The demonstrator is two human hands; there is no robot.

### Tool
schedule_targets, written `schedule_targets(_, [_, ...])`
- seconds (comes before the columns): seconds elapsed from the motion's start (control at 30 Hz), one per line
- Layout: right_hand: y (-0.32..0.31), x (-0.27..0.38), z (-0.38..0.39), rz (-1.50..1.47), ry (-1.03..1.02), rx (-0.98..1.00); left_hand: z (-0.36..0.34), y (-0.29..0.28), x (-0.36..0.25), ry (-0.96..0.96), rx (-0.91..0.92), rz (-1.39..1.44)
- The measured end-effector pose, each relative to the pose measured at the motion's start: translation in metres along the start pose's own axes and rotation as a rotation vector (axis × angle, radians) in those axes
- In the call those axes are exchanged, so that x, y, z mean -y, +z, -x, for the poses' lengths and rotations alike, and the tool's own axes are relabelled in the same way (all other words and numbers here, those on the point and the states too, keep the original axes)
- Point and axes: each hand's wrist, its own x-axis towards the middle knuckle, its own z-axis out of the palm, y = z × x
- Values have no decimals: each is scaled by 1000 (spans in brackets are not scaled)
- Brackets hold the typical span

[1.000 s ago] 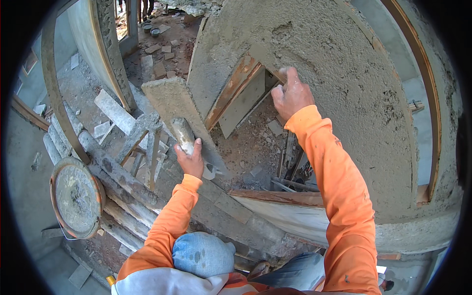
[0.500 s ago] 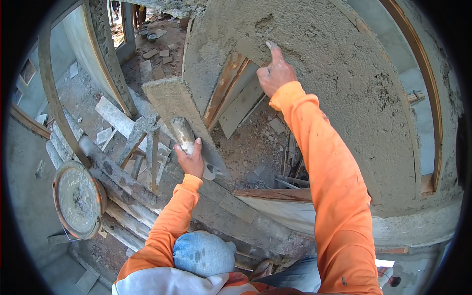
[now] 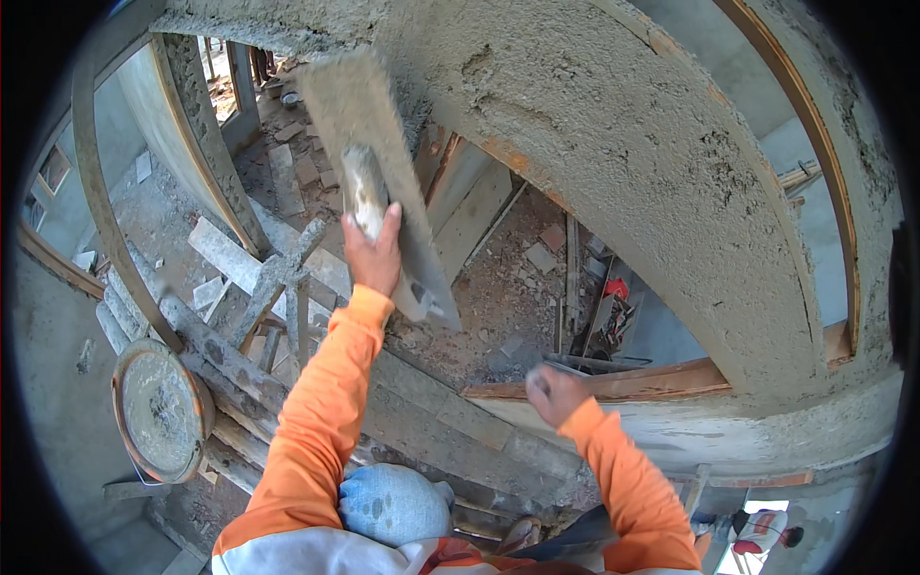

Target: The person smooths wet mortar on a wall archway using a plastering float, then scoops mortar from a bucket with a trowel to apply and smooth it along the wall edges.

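My left hand (image 3: 374,251) is wrapped round the handle of a long, flat plastering float (image 3: 369,105), smeared with grey mortar. The float is raised at a tilt, its top end by the left part of the rough, freshly plastered wall (image 3: 613,125). That wall has a few hollows and scratches near its lower left edge. Close to the wooden sill (image 3: 632,381) of the opening is my right hand (image 3: 558,395), its fingers curled in and a little blurred. Nothing shows in it.
To the left, a mortar-crusted bucket (image 3: 161,412) stands beside wooden poles (image 3: 225,359) of a scaffold. A curved strip (image 3: 105,182) crosses in front of them. Broken tiles and rubble (image 3: 297,158) lie on the floor beyond. At the lower right another person (image 3: 762,530) is partly visible.
My left hand has lifted the float up toward the wall. My right hand has come down from the plaster, where its index finger was extended, to near the sill, and its fingers have curled.
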Motion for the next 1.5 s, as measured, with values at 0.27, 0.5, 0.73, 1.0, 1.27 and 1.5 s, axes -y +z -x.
schedule_targets(0.27, [10, -35, 149, -55, 323, 280, -141, 90, -113, 383, -30, -216])
schedule_targets(0.5, [-35, -25, 165, -238, 432, 68, -158, 112, -139, 465, -78, -363])
schedule_targets(0.73, [-33, -37, 163, -197, 298, -15, -55, 103, -11, 305, 19, -312])
schedule_targets(1.0, [-50, -39, 166, -352, 360, -40, -154, 138, -232, 504, 100, -142])
schedule_targets(1.27, [-53, -24, 158, -401, 311, -56, -71, 114, -78, 361, 77, -467])
schedule_targets(1.5, [-60, -20, 173, -421, 326, -46, -159, 121, -182, 471, -20, -381])
